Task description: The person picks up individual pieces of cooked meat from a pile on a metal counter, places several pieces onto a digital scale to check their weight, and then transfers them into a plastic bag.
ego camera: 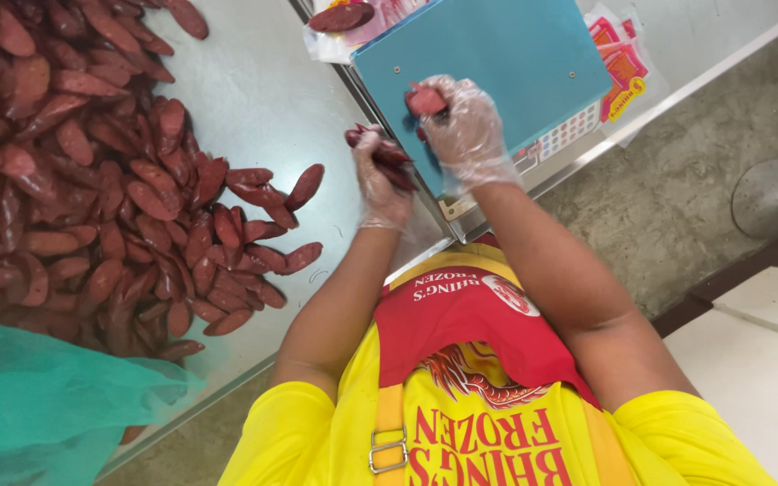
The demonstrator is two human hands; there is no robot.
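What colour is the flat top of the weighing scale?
The scale's flat top is teal blue, seen in the head view.

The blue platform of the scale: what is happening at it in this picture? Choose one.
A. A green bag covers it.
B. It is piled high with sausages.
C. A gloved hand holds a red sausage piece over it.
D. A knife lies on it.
C: the right hand, in a clear glove, holds a red sausage piece over the bare blue platform; the sausage pile lies on the steel table.

Steel table stands over grey concrete floor.
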